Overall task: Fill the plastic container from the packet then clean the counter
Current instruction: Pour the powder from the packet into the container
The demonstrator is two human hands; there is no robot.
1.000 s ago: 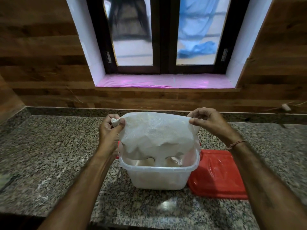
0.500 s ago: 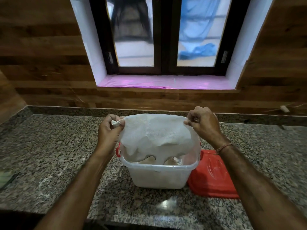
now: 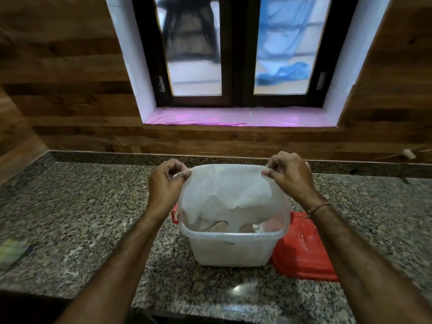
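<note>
A white plastic packet (image 3: pixel 230 192) hangs upside down over a translucent plastic container (image 3: pixel 231 247) on the granite counter (image 3: pixel 93 206). My left hand (image 3: pixel 164 188) pinches the packet's upper left corner. My right hand (image 3: pixel 289 176) pinches the upper right corner. The packet's lower end dips inside the container's rim. Pale contents show inside the container under the packet. A red handle (image 3: pixel 174 215) sticks out at the container's left side.
The container's red lid (image 3: pixel 304 251) lies flat on the counter just right of it. A pale yellowish object (image 3: pixel 11 251) sits near the counter's left edge. White powder smears (image 3: pixel 72 251) mark the granite left of the container. A wooden wall and a window rise behind.
My right hand has curled from a looser hold into a tight pinch on the packet's corner. Both hands keep the packet stretched over the container; the packet hangs slightly lower.
</note>
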